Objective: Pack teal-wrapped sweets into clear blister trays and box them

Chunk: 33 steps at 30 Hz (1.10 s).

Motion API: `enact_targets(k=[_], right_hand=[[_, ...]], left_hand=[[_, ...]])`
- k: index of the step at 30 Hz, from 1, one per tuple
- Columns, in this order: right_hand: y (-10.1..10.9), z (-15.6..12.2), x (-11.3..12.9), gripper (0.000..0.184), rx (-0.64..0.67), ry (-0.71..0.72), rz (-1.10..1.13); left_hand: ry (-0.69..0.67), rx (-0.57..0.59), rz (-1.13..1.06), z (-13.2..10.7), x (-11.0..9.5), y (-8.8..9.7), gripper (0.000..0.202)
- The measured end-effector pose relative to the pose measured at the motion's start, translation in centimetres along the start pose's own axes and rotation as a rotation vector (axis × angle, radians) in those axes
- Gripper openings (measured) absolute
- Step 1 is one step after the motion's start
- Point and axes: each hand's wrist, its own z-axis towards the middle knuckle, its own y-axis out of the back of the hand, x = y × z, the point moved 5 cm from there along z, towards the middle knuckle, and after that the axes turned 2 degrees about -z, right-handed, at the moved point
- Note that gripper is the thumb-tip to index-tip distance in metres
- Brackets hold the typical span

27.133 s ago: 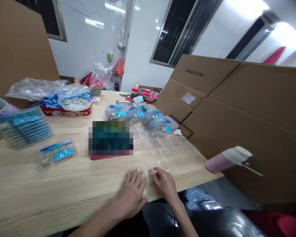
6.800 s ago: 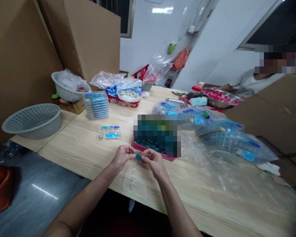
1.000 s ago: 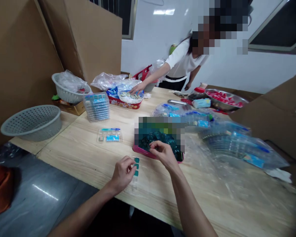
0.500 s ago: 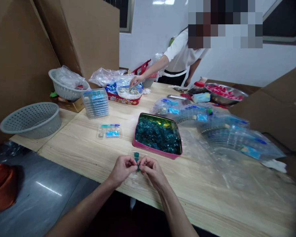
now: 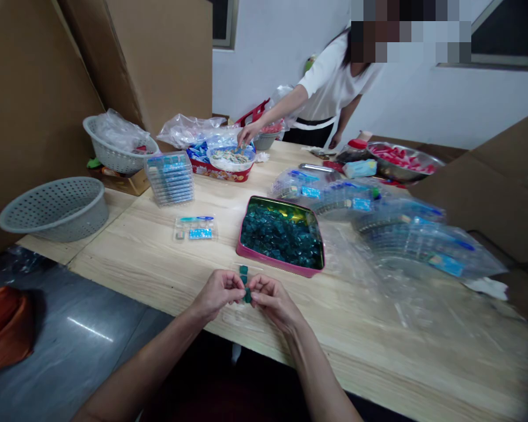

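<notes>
Fingers: both sets of fingertips (image 5: 238,288) curled and closed in a pinch, close together, around a short column of small teal square pieces (image 5: 246,298); which hand grips which piece hidden by the fingers.
Left hand: left hand (image 5: 216,293) closed, knuckles up, just left of the teal square pieces.
Right hand: right hand (image 5: 274,302) closed, touching the lowest teal square pieces from the right.
Under the hands: clear plastic blister strip (image 5: 241,313), flat on the wooden table (image 5: 127,255), running up between the hands, with teal square pieces in its upper part.
Just ahead: pink-rimmed tin tray (image 5: 264,255), heaped with loose teal pieces (image 5: 281,235), near the hands, centre of the frame.
Left of the tray: clear pack with blue contents (image 5: 196,230); behind it, stacked clear trays (image 5: 169,179).
Right of the tray: heap of clear plastic bags with blue-labelled packs (image 5: 405,246).
Far end: co-worker's hand (image 5: 245,136) reaching into a round plastic tub (image 5: 231,159), upper centre.
Far left: grey perforated basket (image 5: 53,210).
</notes>
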Motion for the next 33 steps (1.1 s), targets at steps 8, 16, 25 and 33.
enact_targets(k=[8,16,25,33], right_hand=[[1.1,-0.1,-2.3,0.021,-0.11,-0.027,-0.417],[0.9,-0.5,-1.1,0.01,-0.254,0.112,-1.088],[0.1,-1.1,1.0,0.018,-0.123,0.188,-1.176],[5.1,3.6,9.8,0.014,-0.365,0.266,-1.341]], left_hand=[[-0.129,-0.066,0.603,0.1,1.6,0.7,0.014],[-0.339,-0.1,0.988,-0.4,1.3,-0.2,0.019],[-0.395,0.099,0.936,-1.5,1.2,-0.6,0.017],[-0.383,0.111,1.001,-1.4,1.3,-1.0,0.018]])
